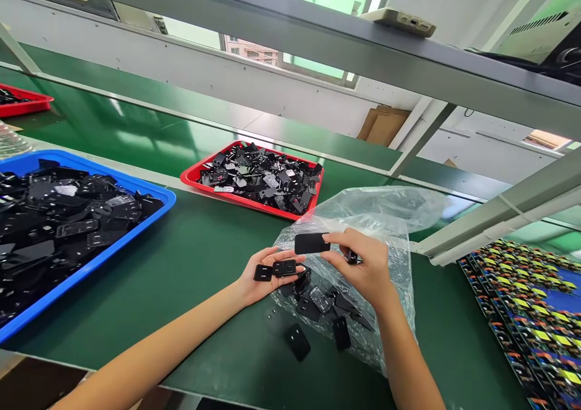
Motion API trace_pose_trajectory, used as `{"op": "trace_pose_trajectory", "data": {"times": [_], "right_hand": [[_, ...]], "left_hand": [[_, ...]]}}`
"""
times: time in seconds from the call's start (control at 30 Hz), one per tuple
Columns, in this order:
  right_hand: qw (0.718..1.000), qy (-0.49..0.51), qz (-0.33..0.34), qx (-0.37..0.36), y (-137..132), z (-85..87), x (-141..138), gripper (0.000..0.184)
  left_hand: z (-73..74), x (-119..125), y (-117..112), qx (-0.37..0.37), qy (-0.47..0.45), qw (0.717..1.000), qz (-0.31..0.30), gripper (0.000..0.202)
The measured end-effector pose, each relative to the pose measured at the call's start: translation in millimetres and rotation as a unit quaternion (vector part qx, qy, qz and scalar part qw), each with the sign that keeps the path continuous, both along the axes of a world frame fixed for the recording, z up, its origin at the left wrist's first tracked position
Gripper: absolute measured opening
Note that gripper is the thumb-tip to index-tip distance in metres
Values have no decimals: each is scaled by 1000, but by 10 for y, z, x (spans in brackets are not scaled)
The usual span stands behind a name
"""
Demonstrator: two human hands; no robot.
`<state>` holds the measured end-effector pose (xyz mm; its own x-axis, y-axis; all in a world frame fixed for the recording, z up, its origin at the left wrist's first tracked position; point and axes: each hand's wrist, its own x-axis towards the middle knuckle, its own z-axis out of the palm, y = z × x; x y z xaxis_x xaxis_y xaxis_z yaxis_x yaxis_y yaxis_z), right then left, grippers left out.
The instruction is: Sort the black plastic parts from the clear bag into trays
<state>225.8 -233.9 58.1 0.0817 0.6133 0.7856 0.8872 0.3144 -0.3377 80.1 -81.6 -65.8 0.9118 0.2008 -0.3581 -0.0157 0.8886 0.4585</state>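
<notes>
My left hand [265, 274] lies palm up over the green bench, its fingers curled round two small black plastic parts [276, 270]. My right hand [363, 268] pinches a flat black plastic cover [311, 243] between thumb and fingers, just above the left palm. Both hands hover at the mouth of a clear plastic bag [376, 222] that holds several more black parts [318, 301]. Two loose black parts [298, 341] lie on the bench in front of the bag.
A blue tray [149, 216] heaped with black parts stands at the left. A red tray [227, 195] of black parts sits behind the hands, another red tray [31, 104] far left. Circuit boards [531, 301] with yellow components lie at the right. A metal shelf frame [499, 216] crosses overhead.
</notes>
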Motion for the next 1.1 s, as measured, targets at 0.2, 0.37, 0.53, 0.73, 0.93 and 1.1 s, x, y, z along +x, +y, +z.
{"op": "trace_pose_trajectory", "data": {"times": [0.2, 0.37, 0.53, 0.73, 0.93, 1.1], "right_hand": [[999, -24, -15, 15, -7, 26, -18, 14], [999, -36, -18, 21, -10, 8, -6, 18], [999, -49, -17, 0, -1, -27, -19, 17], [998, -61, -17, -20, 26, -78, -54, 17], [998, -68, -7, -14, 46, -99, -97, 17], [997, -71, -6, -28, 44, -99, -129, 19]], "left_hand": [[34, -8, -13, 6, 12, 1000, 5, 37], [75, -1, -23, 7, 26, 1000, 15, 31], [91, 3, -27, 9, 32, 999, 14, 31], [104, -12, -44, 10, -1, 1000, 5, 31], [140, -8, -71, 9, 8, 1000, 24, 30], [133, -9, -75, 11, 13, 999, 28, 28]]}}
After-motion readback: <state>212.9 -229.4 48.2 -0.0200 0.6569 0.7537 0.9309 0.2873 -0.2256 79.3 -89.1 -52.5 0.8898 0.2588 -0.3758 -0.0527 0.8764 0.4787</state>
